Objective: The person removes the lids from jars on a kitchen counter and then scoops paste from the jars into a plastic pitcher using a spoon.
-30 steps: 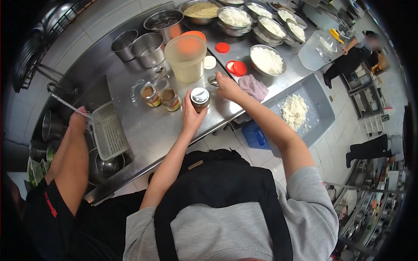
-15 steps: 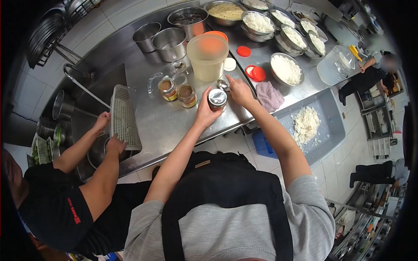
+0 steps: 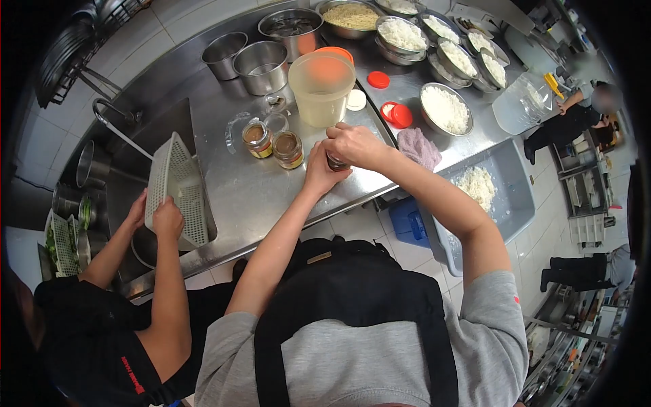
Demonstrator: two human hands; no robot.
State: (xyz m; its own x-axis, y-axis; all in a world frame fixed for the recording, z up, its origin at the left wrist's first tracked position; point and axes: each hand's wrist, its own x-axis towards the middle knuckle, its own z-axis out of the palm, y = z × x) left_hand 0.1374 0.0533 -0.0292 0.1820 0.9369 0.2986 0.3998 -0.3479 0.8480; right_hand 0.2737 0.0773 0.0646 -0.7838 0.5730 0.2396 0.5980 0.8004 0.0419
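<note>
With our left hand [image 3: 321,169] wrapped around the glass jar [image 3: 337,163], directly beneath our bunched right hand [image 3: 356,144] (whether that pinches anything, we cannot tell), we do best to brace it level.

Commercial kitchen: steel pots [image 3: 268,83] left of the cloudy tub [image 3: 319,102], rice bowls [image 3: 401,60] right, sink [image 3: 119,193] far left, tiled wall [image 3: 203,13] behind.

A steel counter [image 3: 237,210] bears two open jars [image 3: 288,150], metal pots [image 3: 263,80] and a cloudy plastic tub [image 3: 319,102].
</note>
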